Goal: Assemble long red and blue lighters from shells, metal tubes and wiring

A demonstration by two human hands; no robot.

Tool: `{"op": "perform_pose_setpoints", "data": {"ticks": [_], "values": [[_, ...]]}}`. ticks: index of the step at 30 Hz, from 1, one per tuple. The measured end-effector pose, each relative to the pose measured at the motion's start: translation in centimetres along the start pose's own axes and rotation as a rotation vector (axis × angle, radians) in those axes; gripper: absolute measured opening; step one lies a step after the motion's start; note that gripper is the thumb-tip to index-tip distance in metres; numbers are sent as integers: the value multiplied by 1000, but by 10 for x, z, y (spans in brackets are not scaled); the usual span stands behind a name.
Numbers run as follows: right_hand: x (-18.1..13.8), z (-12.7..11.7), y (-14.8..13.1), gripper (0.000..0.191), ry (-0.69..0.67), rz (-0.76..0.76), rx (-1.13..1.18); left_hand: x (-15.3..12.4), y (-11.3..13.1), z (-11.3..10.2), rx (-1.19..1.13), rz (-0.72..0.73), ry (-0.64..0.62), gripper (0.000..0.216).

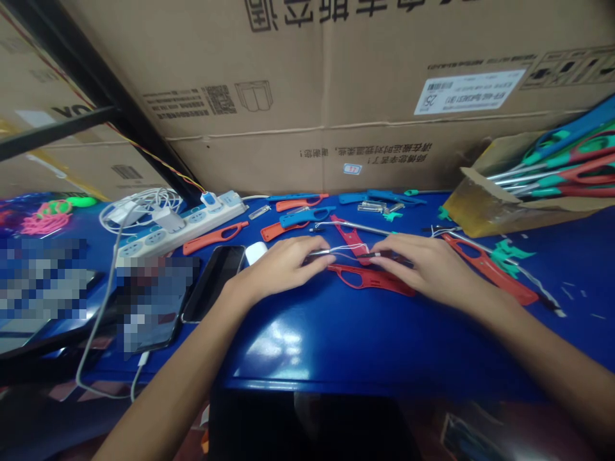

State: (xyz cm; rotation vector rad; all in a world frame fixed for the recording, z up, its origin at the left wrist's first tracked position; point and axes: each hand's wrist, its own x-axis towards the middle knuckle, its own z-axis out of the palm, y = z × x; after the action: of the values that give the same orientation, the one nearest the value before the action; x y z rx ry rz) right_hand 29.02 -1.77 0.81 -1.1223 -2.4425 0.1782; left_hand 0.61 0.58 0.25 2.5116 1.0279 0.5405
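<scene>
Left hand [283,266]: fingers pinched on rod [321,253]. Right hand [427,264]: fingers pinched on black part [375,255]. Wires [349,247] between.

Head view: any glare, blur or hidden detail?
Head view: bright glare on the blue table in front of the hands; head view: white wires between left hand and right hand look soft; head view: mosaic blocks over the dark device at left; head view: dark, blurry below the table's front edge.

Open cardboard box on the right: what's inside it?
Metal rods, red handles, and some green parts and blue parts stick up from the box. Its walls hide whatever lies lower.
</scene>
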Motion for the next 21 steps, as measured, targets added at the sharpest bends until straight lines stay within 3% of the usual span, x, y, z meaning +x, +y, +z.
{"op": "perform_pose_setpoints", "data": {"ticks": [4,14,21], "values": [[-1,5,3,26,-18,-9,32,1,2,1,119,14,43,40],[-1,3,-4,26,37,-41,125,2,1,3,209,37,130,36],[-3,5,-11,24,-35,-23,225,6,5,10,319,-57,208,29]]}}
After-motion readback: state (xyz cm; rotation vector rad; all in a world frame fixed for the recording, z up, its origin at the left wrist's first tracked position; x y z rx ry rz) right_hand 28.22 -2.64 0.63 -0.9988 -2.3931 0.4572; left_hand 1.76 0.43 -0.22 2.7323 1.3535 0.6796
